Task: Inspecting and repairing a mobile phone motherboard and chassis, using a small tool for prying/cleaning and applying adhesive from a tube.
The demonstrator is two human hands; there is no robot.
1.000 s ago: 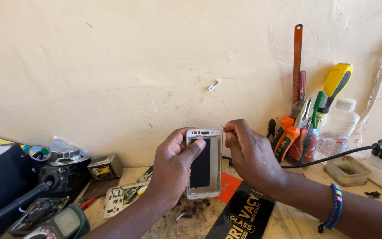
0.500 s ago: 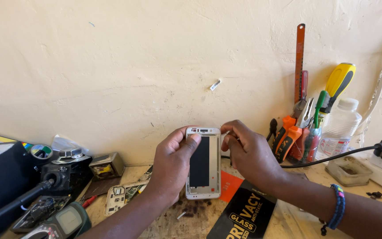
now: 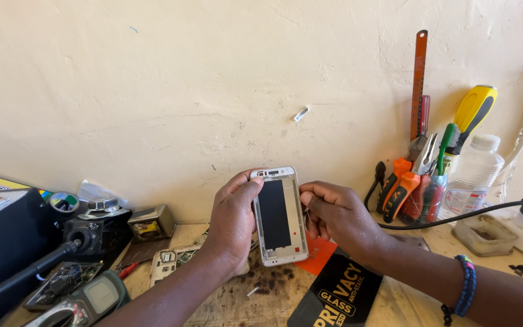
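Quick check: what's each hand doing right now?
Left hand: closed on the phone frame, gripping its left edge.
Right hand: fingers curled, pinching the frame's right edge.

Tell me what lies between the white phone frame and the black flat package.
In the head view, an orange triangular piece lies between the white phone frame and the black flat package.

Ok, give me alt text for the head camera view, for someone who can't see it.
Two hands hold a white phone frame upright over a cluttered workbench: the left hand grips its left edge, the right hand pinches its right edge. Pliers and screwdrivers stand against a cream wall.
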